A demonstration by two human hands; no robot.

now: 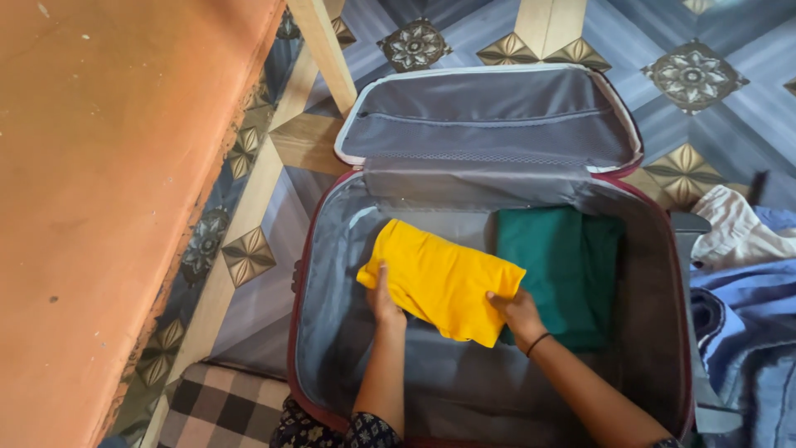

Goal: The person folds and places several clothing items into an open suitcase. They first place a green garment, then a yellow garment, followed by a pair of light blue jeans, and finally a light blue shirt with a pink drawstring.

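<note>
Folded yellow cloth garment point(441, 280): in the open grey-lined fabric suitcase point(332, 332), left of centre, long axis running 10 to 4 o'clock. Left hand point(384, 304) grips its near edge at 7 o'clock; right hand point(518, 311) pinches the 4 o'clock corner. Folded dark green cloth garment point(557, 270) lies touching at 3 o'clock.

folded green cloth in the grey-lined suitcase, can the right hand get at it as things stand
Probably yes: the right hand grips the folded yellow cloth right beside the folded green cloth, whose top lies uncovered in the open suitcase; it would need to let go first.
</note>
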